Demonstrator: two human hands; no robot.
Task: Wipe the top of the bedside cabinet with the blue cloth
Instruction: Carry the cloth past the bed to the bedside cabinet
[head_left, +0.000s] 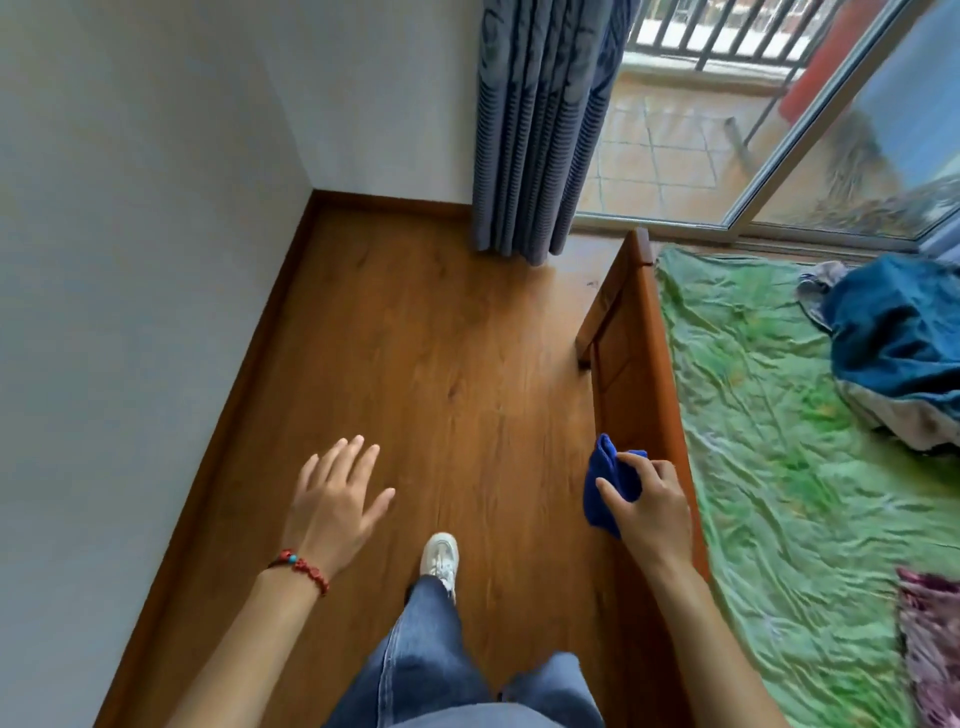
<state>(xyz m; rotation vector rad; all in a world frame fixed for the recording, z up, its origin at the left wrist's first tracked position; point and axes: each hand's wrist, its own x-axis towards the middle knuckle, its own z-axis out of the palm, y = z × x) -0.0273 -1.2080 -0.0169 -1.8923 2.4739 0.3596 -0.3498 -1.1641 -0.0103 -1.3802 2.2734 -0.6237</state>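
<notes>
The left hand (332, 512) hangs over the floor, fingers spread, holding nothing. To its right, the right hand (649, 506) pinches the bunched blue cloth (605, 486), beside the bed frame (641, 364) (no bedside cabinet in view yet).

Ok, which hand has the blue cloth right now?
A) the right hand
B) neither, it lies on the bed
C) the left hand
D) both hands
A: the right hand grips the bunched blue cloth beside the wooden bed frame, while the left hand is spread open and holds nothing.
</notes>
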